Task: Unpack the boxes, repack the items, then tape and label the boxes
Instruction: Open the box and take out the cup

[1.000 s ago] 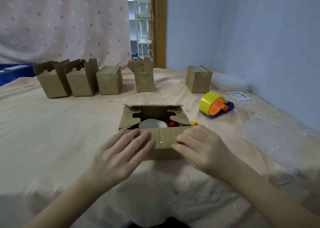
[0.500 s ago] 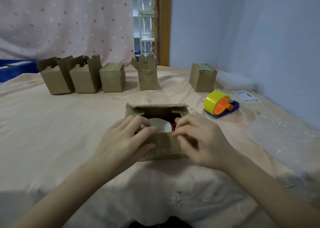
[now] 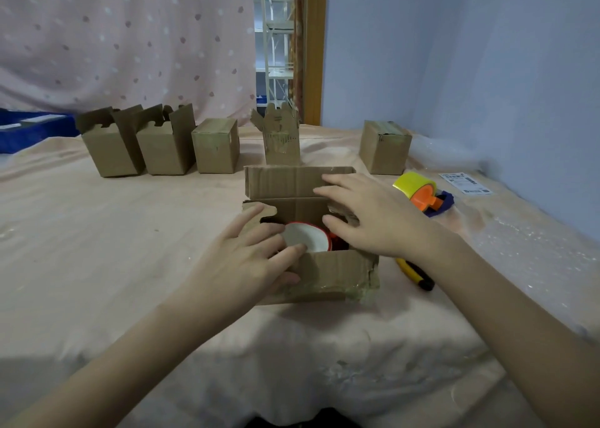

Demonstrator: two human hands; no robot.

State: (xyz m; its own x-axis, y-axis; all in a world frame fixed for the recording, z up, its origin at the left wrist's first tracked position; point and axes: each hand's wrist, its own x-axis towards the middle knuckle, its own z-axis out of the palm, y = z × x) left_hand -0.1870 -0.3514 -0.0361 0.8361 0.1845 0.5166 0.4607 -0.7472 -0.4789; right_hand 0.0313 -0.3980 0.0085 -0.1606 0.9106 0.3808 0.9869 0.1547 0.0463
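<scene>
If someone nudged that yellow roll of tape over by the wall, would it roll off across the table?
Probably not far. The tape roll sits in an orange and blue holder lying on the cloth, which should brake it. The soft, rumpled cloth would likely slow it too. Freed from the holder, its round shape could roll.

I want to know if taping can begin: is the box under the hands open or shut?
Open. The box's far flap stands up, and a white, red-rimmed round item shows inside.

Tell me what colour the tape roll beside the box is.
Yellow, on an orange core; the tape roll shows clearly in the head view.
</scene>
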